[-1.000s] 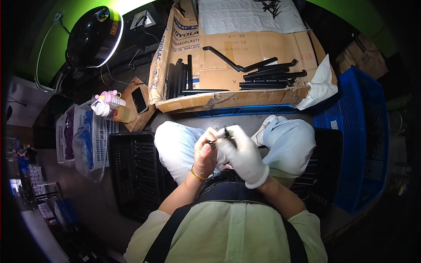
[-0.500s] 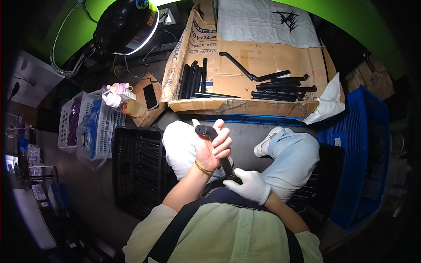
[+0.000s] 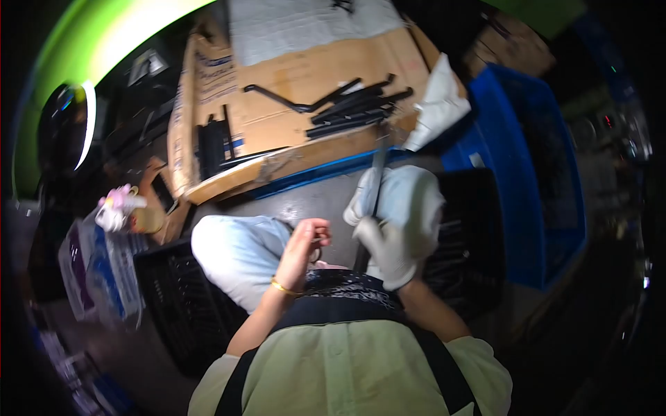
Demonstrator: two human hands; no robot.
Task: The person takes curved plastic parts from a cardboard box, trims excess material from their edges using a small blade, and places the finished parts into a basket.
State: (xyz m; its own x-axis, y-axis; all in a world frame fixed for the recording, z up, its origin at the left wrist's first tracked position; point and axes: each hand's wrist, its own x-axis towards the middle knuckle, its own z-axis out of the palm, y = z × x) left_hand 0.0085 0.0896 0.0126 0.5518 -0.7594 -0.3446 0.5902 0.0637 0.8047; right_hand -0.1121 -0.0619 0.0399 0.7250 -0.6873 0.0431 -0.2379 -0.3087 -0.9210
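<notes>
A long black bent tube [image 3: 378,184] stands up from my lap toward the box edge, its upper part smeared by motion. My right hand [image 3: 390,255], in a white glove, is closed round its lower part. My bare left hand [image 3: 302,244], with a gold band at the wrist, is raised beside it and apart from it. Its fingers are half curled, and nothing shows in them. Further off, several black tubes [image 3: 357,107] lie piled on the cardboard [image 3: 277,69], next to a single bent one [image 3: 277,98].
Black crates [image 3: 173,295] with dark parts stand at my left, and another [image 3: 465,236] at my right. A blue crate [image 3: 531,208] is beyond it. A bottle [image 3: 146,218], a phone [image 3: 164,192] and a lamp [image 3: 66,128] are on the left.
My left hand has let go of the tube and moved away to the left. My right hand has swung the tube up and to the right. The view has turned and shifted.
</notes>
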